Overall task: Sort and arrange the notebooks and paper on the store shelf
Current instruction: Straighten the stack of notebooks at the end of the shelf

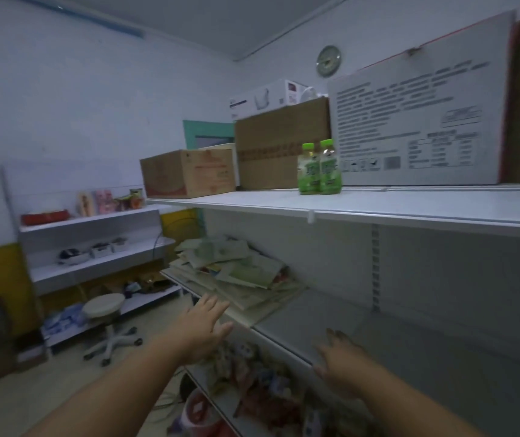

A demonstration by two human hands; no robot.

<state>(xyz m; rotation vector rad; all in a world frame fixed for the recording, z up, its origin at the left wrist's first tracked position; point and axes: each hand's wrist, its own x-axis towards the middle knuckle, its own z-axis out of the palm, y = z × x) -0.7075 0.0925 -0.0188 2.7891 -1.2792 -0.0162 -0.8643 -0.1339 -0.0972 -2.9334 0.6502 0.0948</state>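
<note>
Notebook pile (239,279) lies at frame centre on the middle shelf (394,326), untidy, covers fanned at differing angles, long axis running along the shelf from upper left to lower right. Lowest sheets overhang the front edge. Bare shelf extends to its right. Your left hand (203,329), fingers spread, holds nothing just below that edge; your right hand (343,364), likewise spread and empty, is at the shelf lip.

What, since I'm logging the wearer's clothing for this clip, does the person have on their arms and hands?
Nothing that shows. The left forearm and right forearm are bare right down to the frame edge, with no sleeve in view. The left hand and right hand carry no glove, watch or bracelet. The picture is too dim and blurred to rule out a thin ring.
</note>
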